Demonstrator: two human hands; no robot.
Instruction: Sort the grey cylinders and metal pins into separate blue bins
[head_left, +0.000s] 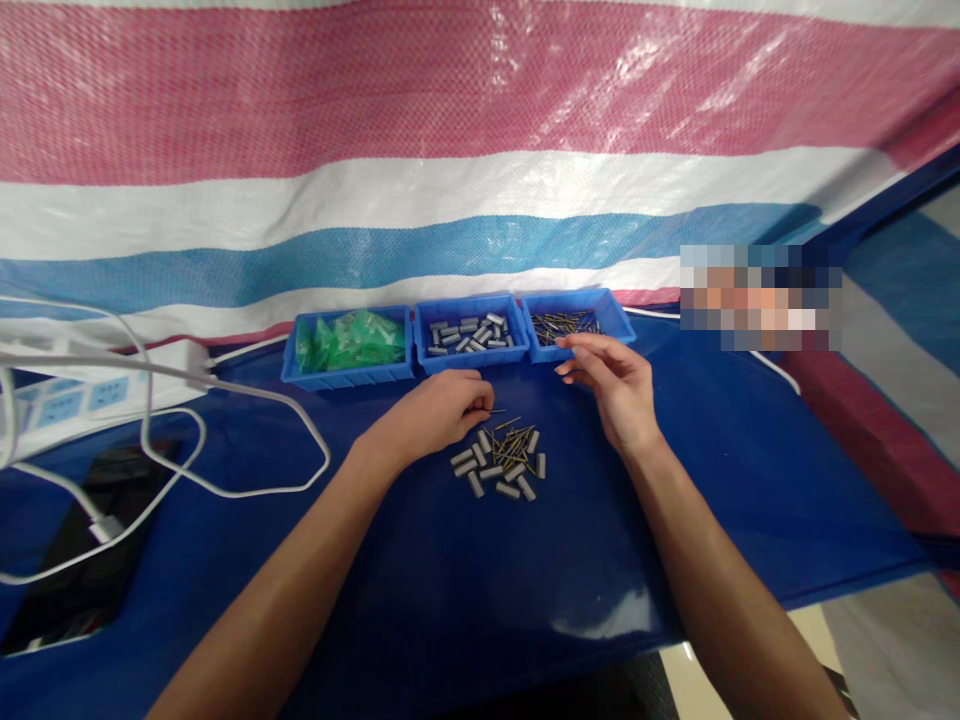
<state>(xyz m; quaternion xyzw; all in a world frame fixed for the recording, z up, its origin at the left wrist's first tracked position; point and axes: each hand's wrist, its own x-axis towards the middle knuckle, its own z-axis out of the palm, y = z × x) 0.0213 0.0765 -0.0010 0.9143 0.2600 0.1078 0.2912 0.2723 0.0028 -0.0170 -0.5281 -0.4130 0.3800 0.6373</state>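
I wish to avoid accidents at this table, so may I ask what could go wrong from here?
The left hand seems to pinch a thin pin, which might slip or prick a finger. The loose metal cylinders could roll if knocked. The white cable loops near the left forearm, so it might snag.

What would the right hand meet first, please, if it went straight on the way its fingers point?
The right hand would probably meet the rightmost blue bin at its near wall, though depth is unclear.
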